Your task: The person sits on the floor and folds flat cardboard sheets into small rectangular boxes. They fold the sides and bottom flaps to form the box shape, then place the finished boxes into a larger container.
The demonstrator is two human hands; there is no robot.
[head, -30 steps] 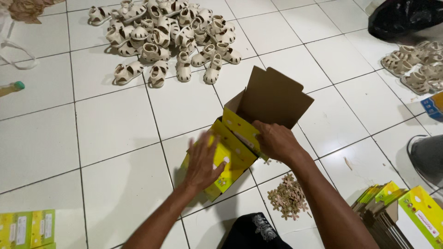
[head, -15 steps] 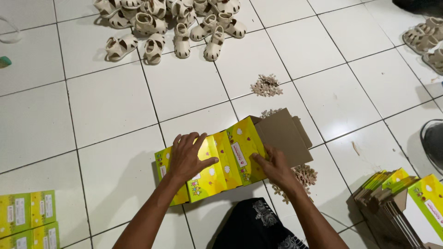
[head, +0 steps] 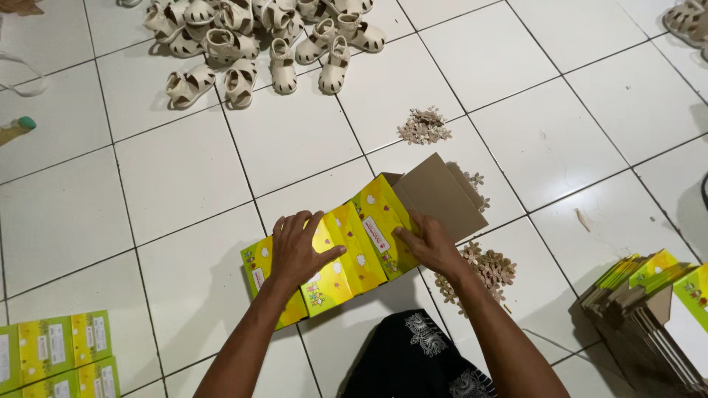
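A flattened yellow cardboard box (head: 354, 247) lies on the white tiled floor, its brown flap (head: 442, 195) raised at the right end. My left hand (head: 295, 247) presses flat on the box's left half, fingers spread. My right hand (head: 428, 247) rests on the box's right part, fingertips at the fold below the brown flap. Neither hand grips anything; both push down on the cardboard.
A pile of cream sandals (head: 258, 37) lies at the top. Small heaps of beige flower pieces (head: 424, 127) and more flower pieces (head: 487, 269) sit near the box. Folded yellow boxes (head: 55, 354) are stacked lower left, flat blanks (head: 649, 309) lower right. More sandals (head: 686, 18) top right.
The box, first held up half-open, has been laid down and flattened on the floor. Both hands now press on it, and the view has shifted downward.
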